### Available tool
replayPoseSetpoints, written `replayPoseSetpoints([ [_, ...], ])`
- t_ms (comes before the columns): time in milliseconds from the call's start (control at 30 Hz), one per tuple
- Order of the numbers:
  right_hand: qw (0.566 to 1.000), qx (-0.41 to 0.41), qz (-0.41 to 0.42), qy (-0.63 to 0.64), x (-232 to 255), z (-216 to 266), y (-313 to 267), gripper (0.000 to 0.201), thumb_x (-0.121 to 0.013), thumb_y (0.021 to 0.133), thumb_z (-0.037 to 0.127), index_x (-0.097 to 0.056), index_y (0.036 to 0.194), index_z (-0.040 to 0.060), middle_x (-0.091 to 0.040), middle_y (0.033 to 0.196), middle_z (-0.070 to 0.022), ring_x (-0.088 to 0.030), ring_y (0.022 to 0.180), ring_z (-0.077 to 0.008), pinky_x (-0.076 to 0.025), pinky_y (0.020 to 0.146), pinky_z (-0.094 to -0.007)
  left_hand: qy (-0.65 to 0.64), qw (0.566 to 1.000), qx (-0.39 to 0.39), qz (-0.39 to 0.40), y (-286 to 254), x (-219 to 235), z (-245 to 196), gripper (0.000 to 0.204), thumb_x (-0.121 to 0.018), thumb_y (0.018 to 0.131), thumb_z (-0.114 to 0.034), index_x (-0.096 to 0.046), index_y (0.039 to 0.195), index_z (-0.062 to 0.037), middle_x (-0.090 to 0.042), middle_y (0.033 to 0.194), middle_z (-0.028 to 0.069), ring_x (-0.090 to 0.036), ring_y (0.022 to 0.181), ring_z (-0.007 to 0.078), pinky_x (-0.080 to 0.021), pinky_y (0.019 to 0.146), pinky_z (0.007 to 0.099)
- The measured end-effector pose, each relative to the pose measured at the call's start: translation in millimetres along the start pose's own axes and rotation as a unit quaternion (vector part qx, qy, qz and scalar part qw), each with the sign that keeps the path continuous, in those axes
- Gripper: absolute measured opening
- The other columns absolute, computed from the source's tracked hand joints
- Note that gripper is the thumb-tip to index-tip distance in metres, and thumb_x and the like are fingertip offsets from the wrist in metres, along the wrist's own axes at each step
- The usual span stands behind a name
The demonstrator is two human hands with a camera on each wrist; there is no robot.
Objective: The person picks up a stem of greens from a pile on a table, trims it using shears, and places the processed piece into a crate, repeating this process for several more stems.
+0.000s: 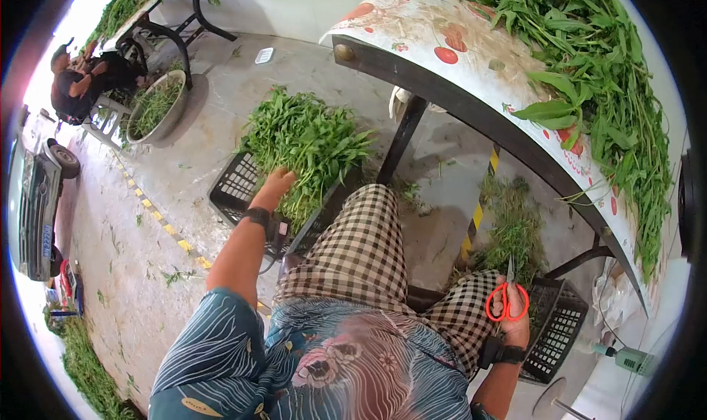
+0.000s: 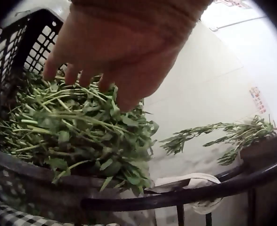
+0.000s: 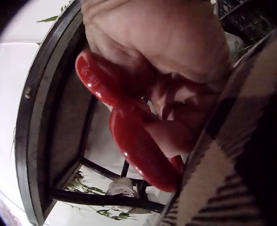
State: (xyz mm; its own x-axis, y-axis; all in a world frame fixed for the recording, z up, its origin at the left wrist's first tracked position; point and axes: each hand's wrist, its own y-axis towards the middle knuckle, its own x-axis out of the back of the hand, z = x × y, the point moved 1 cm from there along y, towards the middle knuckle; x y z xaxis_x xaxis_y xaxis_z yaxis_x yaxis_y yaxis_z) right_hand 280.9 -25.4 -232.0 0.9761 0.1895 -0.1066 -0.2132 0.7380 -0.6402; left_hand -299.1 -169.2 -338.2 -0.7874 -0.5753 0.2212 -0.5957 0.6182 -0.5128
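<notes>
Resting on greens [image 1: 305, 136], left hand [image 1: 278, 182] with fingers spread.

Tabletop [image 1: 442, 22], patterned cloth: loose greens [image 1: 596, 66] piled along far edge. Concrete floor [image 1: 184, 162] below tabletop: two black crates [image 1: 232, 188], scattered leaf scraps [image 1: 515, 221].

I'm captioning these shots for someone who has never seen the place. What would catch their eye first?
Probably the heap of leafy greens piled in a black crate on the person's left, with the left hand resting on top. Next, the red-handled scissors gripped by the right hand over the right knee, and more greens spread across the table ahead.
</notes>
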Motion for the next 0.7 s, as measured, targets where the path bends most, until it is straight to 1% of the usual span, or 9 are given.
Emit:
replayPoseSetpoints([
  [67, 1.000, -0.002, 0.002, -0.007, -0.4, 0.4, -1.6, 0.035, -0.047, 0.093, 0.034, -0.055, 0.110, 0.0036, -0.052, 0.066, 0.0005, -0.043, 0.048, -0.0055, -0.035, 0.041, -0.0202, 0.101, 0.992, -0.019, -0.066, 31.5, 3.9, 36.8, 0.050, -0.049, 0.088, -0.033, -0.043, 0.127, -0.0021, -0.045, 0.128, 0.0155, -0.039, 0.123, 0.0237, -0.032, 0.099, 0.0436],
  [100, 1.000, -0.002, 0.004, -0.010, -0.8, 1.2, -2.0, 0.036, -0.047, 0.093, 0.034, -0.055, 0.110, 0.0033, -0.052, 0.066, 0.0006, -0.043, 0.048, -0.0054, -0.035, 0.041, -0.0201, 0.094, 0.994, -0.013, -0.055, 24.7, 3.1, 28.4, 0.057, -0.050, 0.087, -0.034, -0.037, 0.133, -0.0034, -0.042, 0.133, 0.0165, -0.035, 0.127, 0.0282, -0.029, 0.101, 0.0466],
  [200, 1.000, 0.021, 0.002, -0.020, -6.9, 3.6, -6.8, 0.038, -0.048, 0.093, 0.034, -0.054, 0.111, 0.0018, -0.051, 0.066, 0.0009, -0.041, 0.048, -0.0053, -0.034, 0.041, -0.0198, -0.058, 0.997, 0.056, -0.024, -3.7, -7.1, 2.6, 0.053, -0.051, 0.087, -0.036, -0.042, 0.128, -0.0031, -0.047, 0.127, 0.0144, -0.042, 0.120, 0.0281, -0.033, 0.097, 0.0462],
  [233, 0.999, 0.022, 0.005, -0.024, -7.4, 4.4, -6.7, 0.038, -0.048, 0.092, 0.034, -0.054, 0.111, 0.0014, -0.051, 0.065, 0.0009, -0.041, 0.048, -0.0053, -0.034, 0.041, -0.0199, -0.064, 0.997, 0.050, -0.014, -0.7, -5.9, 3.5, 0.048, -0.051, 0.087, -0.036, -0.047, 0.123, -0.0041, -0.053, 0.117, 0.0105, -0.051, 0.105, 0.0241, -0.041, 0.088, 0.0393],
  [333, 0.999, 0.019, 0.012, -0.028, -7.4, 4.5, -4.3, 0.040, -0.048, 0.092, 0.035, -0.054, 0.112, 0.0004, -0.051, 0.065, 0.0010, -0.041, 0.047, -0.0054, -0.034, 0.041, -0.0202, -0.103, 0.994, -0.002, 0.042, -7.0, -2.7, -10.6, 0.044, -0.052, 0.087, -0.036, -0.050, 0.118, -0.0050, -0.057, 0.107, 0.0060, -0.055, 0.091, 0.0180, -0.046, 0.077, 0.0337],
  [367, 1.000, 0.016, 0.012, -0.024, -5.9, 3.5, -2.3, 0.040, -0.048, 0.092, 0.035, -0.054, 0.112, 0.0003, -0.051, 0.065, 0.0010, -0.040, 0.047, -0.0054, -0.034, 0.041, -0.0204, -0.096, 0.994, -0.024, 0.043, -8.2, -2.0, -16.9, 0.043, -0.053, 0.087, -0.036, -0.051, 0.118, -0.0052, -0.059, 0.103, 0.0055, -0.057, 0.087, 0.0169, -0.047, 0.073, 0.0301],
  [467, 1.000, 0.018, 0.008, -0.020, -5.9, 2.8, -4.8, 0.041, -0.048, 0.092, 0.035, -0.054, 0.113, 0.0002, -0.051, 0.066, 0.0009, -0.041, 0.047, -0.0057, -0.035, 0.042, -0.0207, -0.127, 0.990, -0.046, 0.050, -24.6, -6.4, -50.7, 0.033, -0.051, 0.089, -0.029, -0.056, 0.108, -0.0026, -0.061, 0.096, 0.0052, -0.058, 0.082, 0.0145, -0.047, 0.068, 0.0288],
  [600, 0.999, 0.025, 0.003, -0.023, -4.5, 3.8, -9.7, 0.042, -0.048, 0.092, 0.036, -0.053, 0.116, 0.0008, -0.052, 0.066, 0.0001, -0.043, 0.048, -0.0062, -0.036, 0.043, -0.0209, -0.069, 0.982, -0.132, 0.116, -62.1, -23.3, -110.7, 0.027, -0.048, 0.091, -0.028, -0.059, 0.097, -0.0035, -0.063, 0.087, 0.0041, -0.059, 0.078, 0.0134, -0.047, 0.068, 0.0259],
  [700, 1.000, 0.022, 0.012, 0.005, 2.1, 0.1, -6.3, 0.042, -0.052, 0.090, 0.035, -0.053, 0.113, 0.0009, -0.054, 0.066, -0.0015, -0.046, 0.049, -0.0087, -0.038, 0.044, -0.0231, 0.008, 0.954, -0.227, 0.197, -95.3, -39.1, -157.9, 0.028, -0.046, 0.093, -0.028, -0.059, 0.092, -0.0030, -0.061, 0.083, 0.0025, -0.057, 0.076, 0.0118, -0.046, 0.070, 0.0259],
])
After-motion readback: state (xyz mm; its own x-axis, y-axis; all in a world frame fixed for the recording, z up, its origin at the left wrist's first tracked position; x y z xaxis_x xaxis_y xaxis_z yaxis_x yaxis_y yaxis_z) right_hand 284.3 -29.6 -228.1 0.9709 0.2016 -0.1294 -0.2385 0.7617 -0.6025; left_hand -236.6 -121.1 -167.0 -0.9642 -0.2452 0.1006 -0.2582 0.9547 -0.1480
